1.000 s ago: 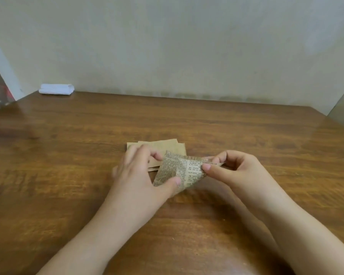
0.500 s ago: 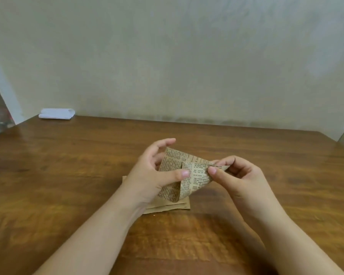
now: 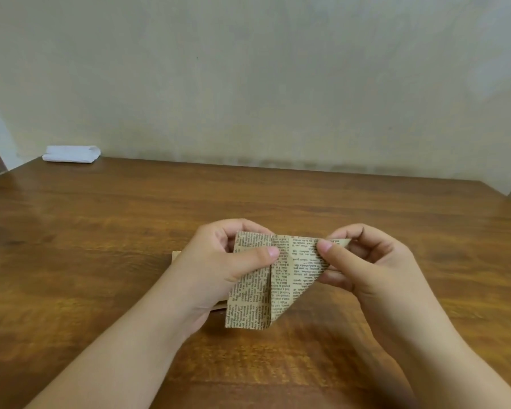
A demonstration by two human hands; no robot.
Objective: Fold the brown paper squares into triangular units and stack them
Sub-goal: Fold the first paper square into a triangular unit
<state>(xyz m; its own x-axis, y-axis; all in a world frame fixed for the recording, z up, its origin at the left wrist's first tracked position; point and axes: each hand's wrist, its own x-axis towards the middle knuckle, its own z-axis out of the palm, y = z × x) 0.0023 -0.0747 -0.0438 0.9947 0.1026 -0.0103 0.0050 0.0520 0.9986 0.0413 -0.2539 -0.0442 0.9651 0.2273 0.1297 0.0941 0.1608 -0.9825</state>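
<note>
newsprint paper (image 3: 281,273) pinched at its top edge by left hand (image 3: 219,270) and right hand (image 3: 363,261), above bare table (image 3: 101,231)

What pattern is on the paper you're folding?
Black newspaper-style print on the brown folded paper square, clearest in the head view.

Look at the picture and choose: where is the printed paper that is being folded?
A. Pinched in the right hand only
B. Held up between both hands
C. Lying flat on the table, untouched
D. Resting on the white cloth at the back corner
B: the printed paper is pinched by the left hand on one side and the right hand at its far corner, raised off the table.
</note>
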